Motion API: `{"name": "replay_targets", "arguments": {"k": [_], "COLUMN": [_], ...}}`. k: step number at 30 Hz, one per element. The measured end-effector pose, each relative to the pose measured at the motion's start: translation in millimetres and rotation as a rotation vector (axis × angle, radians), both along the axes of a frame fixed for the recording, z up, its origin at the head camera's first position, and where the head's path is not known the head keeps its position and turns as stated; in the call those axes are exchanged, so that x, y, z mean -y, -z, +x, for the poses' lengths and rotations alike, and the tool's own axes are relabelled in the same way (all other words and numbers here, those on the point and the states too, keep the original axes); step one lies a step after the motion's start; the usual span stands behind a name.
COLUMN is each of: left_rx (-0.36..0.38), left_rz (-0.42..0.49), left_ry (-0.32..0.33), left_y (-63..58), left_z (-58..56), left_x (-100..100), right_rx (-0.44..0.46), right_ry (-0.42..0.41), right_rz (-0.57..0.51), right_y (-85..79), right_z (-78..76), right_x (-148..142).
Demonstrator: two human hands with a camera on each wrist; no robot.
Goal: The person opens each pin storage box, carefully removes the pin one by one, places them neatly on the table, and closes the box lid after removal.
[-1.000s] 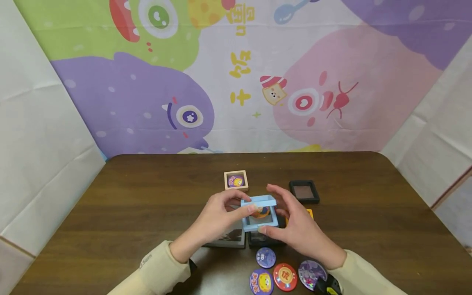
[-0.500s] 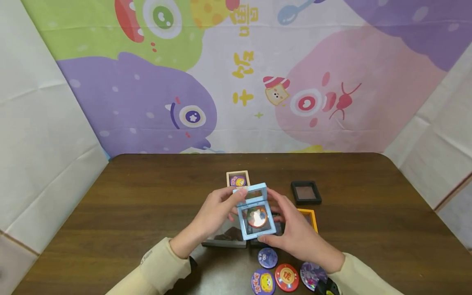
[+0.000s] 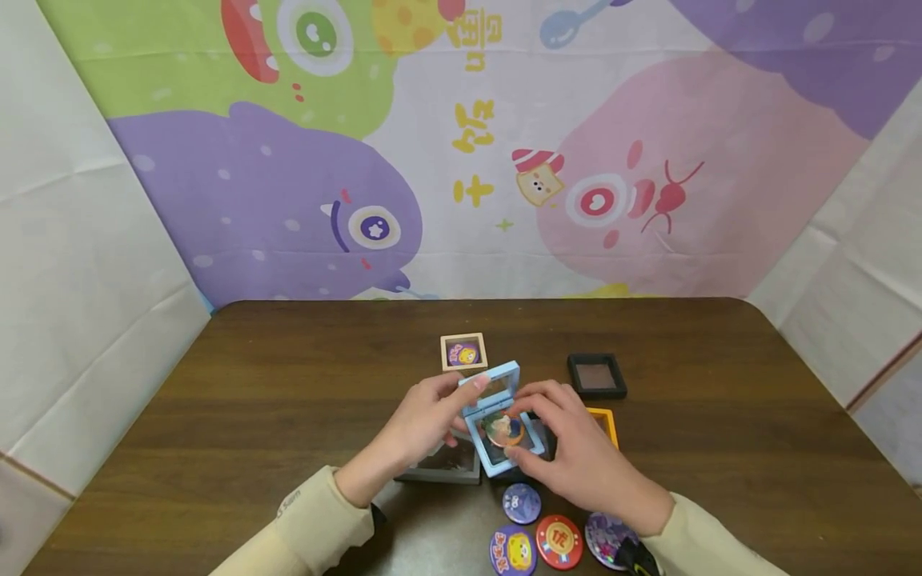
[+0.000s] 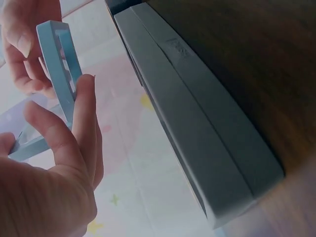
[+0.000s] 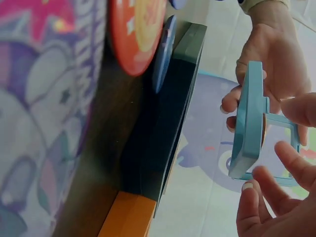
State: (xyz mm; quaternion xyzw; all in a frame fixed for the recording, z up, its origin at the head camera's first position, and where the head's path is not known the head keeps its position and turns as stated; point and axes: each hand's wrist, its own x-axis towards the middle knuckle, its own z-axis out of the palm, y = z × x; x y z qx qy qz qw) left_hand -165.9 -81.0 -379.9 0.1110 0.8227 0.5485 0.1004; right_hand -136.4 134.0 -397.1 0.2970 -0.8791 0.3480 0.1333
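A light blue hinged display frame (image 3: 494,462) is tilted in the air, its lid raised. A round orange-rimmed badge (image 3: 500,429) lies on the clear film of its lower half. My left hand (image 3: 423,420) grips the frame from the left, thumb across the lid, other fingers behind. Over the lower half hovers my right hand (image 3: 579,448), thumb and fingers spread about the badge. In the right wrist view, its fingers (image 5: 291,160) look just off the film beside the blue frame (image 5: 248,121); whether a fingertip touches the badge is unclear.
Below the hands lie a grey case (image 3: 439,478) and a black one, partly hidden. A yellow frame (image 3: 603,424) sits right, a black frame (image 3: 597,376) behind. Farther back is a wooden frame (image 3: 463,352) holding a badge. Several loose badges, including a red one (image 3: 559,542), lie in front.
The blue frame's lid has swung up further and the frame has turned slightly. My right hand has left the frame's edge and moved over the badge. The left hand keeps its grip.
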Motion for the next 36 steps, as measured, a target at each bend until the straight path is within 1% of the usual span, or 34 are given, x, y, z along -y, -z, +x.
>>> {"name": "replay_targets", "arguments": {"k": [2,5,8,12,16,22,24,27,33,36], "left_rx": [-0.005,-0.005,0.001,0.003,0.011,0.023,0.019,0.014,0.020,0.017], "left_rz": [-0.022,-0.037,-0.039,-0.035,-0.031,-0.017,-0.017,-0.019,-0.010,-0.008], "left_ry": [0.019,0.037,0.047,0.064,0.087,0.113,0.113,0.111,0.115,0.112], "left_y": [0.6,-0.1,-1.4,-1.8,-1.5,-1.2,-1.2,-0.8,0.1,-0.3], "left_z": [1.5,3.9,6.0,7.5,8.3,8.6,8.6,8.3,7.0,6.4], "left_x": [-1,-3,-5,-6,-6,-5,-5,-5,-4,-3], "right_rx": [-0.037,-0.069,-0.093,-0.095,-0.065,0.038,0.055,0.057,0.050,0.022], "right_ry": [-0.011,-0.019,-0.027,-0.036,-0.042,-0.058,-0.065,-0.073,-0.086,-0.082], "right_rz": [0.029,0.051,0.054,0.053,0.080,0.149,0.163,0.168,0.141,0.169], "right_y": [1.4,2.6,3.2,3.4,1.8,-4.7,-6.7,-8.1,-11.5,-14.0], "right_z": [-0.6,-0.6,-0.9,-1.4,-1.6,-1.4,-1.4,-1.8,-3.4,-4.5], "right_x": [1,1,0,0,-2,-7,-8,-10,-13,-16]}}
